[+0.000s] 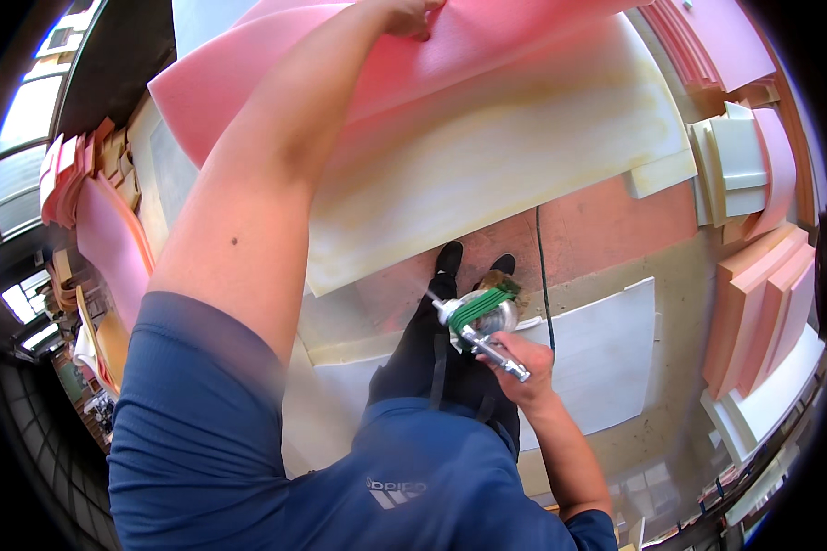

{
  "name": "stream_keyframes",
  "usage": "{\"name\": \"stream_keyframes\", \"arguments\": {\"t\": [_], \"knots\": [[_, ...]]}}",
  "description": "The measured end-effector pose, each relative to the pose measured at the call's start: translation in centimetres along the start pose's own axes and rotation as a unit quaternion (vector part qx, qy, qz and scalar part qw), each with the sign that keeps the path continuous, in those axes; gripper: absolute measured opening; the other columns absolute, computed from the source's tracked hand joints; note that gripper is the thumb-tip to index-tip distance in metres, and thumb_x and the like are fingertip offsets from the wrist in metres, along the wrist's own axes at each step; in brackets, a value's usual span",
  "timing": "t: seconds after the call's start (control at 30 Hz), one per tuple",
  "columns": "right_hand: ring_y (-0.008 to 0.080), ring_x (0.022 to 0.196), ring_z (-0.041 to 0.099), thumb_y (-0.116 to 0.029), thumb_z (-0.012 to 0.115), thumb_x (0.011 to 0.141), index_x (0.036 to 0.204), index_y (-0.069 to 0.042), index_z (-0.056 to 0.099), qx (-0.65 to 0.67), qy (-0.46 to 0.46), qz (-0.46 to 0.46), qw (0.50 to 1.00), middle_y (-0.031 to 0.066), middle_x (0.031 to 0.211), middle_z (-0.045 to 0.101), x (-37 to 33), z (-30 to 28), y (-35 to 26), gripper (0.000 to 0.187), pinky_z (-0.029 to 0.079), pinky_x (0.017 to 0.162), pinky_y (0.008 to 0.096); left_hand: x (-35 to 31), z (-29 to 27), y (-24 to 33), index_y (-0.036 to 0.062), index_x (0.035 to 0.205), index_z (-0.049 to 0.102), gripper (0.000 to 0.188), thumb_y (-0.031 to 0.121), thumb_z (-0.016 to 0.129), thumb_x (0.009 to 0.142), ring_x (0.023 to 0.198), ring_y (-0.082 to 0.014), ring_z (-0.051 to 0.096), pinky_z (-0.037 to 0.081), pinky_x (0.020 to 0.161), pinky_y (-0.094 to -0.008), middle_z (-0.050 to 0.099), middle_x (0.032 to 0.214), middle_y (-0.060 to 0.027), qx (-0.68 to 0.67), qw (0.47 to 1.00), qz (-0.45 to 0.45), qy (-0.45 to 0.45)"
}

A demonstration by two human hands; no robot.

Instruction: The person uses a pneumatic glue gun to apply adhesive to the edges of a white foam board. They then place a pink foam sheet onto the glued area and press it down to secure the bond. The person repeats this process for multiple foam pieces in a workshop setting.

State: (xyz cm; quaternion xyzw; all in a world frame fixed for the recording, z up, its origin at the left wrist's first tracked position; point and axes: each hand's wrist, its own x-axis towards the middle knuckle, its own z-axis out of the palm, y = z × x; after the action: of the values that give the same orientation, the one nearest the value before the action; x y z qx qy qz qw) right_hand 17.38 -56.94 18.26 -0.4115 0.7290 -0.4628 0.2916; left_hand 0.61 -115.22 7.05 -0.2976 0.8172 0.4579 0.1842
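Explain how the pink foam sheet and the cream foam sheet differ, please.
The pink foam sheet looks evenly coloured; the cream foam sheet has yellowish patches. The pink sheet curves, while the cream sheet looks flat. The left hand touches the pink sheet, not the cream one. Both are broad.

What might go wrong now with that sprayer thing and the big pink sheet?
The dark hose runs close by the shoes, so a foot might catch on it. The right hand grips what looks like a spray gun; an accidental squeeze might spray the wrong spot. And the pink sheet looks bendy, so it might flop or crease if the left hand came off it.
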Motion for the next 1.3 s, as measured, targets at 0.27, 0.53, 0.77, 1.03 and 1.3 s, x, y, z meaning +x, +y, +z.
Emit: {"name": "stream_keyframes", "arguments": {"t": [0.27, 0.53, 0.77, 1.03, 1.3], "knots": [[0.0249, 0.071, 0.07, -0.014, 0.084, 0.08, 0.1, 0.002, 0.068, 0.012, 0.192, 0.113, 0.975, 0.0128, 0.079, 0.069, -2.8, -4.4, 4.8, 0.03, 0.055, 0.064, 0.0329, -2.5, 0.9, 5.2, 0.0169, 0.154, 0.035, 0.082, 0.008, 0.068, 0.08, 0.104, -0.0263, 0.062, 0.054, 0.086, -0.0389, 0.057, 0.128, -0.0155, 0.181, 0.982, 0.039, -0.033], [0.014, 0.067, 0.064, -0.01, 0.077, 0.086, 0.104, 0.002, 0.07, 0.025, 0.287, 0.187, 0.939, 0.0129, 0.078, 0.07, -2.2, -8.3, 5.0, 0.023, 0.052, 0.064, 0.0292, -9.1, 0.8, 6.7, 0.02, 0.158, 0.027, 0.097, 0.0, 0.07, 0.073, 0.137, -0.0344, 0.045, 0.045, 0.105, -0.0393, 0.023, 0.161, -0.0233, 0.294, 0.955, 0.025, 0.022], [0.0064, 0.076, 0.057, -0.021, 0.079, 0.089, 0.101, 0.002, 0.072, -0.016, 0.4, 0.242, 0.884, 0.0031, 0.084, 0.073, -1.2, -11.2, 5.8, 0.027, 0.05, 0.07, 0.0271, -8.7, 0.0, 3.5, 0.0195, 0.158, 0.026, 0.1, -0.002, 0.072, 0.073, 0.148, -0.038, 0.027, 0.035, 0.115, -0.0385, 0.021, 0.16, -0.0289, 0.293, 0.956, 0.023, 0.024], [0.0098, 0.068, 0.059, -0.022, 0.079, 0.087, 0.102, 0.004, 0.073, -0.059, 0.473, 0.24, 0.846, 0.0105, 0.077, 0.073, -1.4, -16.0, 7.4, 0.03, 0.05, 0.066, 0.0305, -7.2, -0.6, 1.2, 0.022, 0.159, 0.026, 0.1, 0.001, 0.073, 0.073, 0.152, -0.037, 0.017, 0.032, 0.116, -0.0383, 0.014, 0.16, -0.0337, 0.285, 0.957, 0.048, 0.022], [0.01, 0.068, 0.058, -0.024, 0.079, 0.088, 0.105, 0.005, 0.073, -0.07, 0.473, 0.232, 0.847, 0.0107, 0.076, 0.073, -2.2, -17.3, 7.5, 0.034, 0.05, 0.066, 0.03, -9.2, 0.5, 4.0, 0.0218, 0.157, 0.029, 0.099, 0.003, 0.074, 0.071, 0.151, -0.0369, 0.02, 0.032, 0.116, -0.0379, 0.014, 0.16, -0.0329, 0.258, 0.966, 0.008, 0.019]]}}
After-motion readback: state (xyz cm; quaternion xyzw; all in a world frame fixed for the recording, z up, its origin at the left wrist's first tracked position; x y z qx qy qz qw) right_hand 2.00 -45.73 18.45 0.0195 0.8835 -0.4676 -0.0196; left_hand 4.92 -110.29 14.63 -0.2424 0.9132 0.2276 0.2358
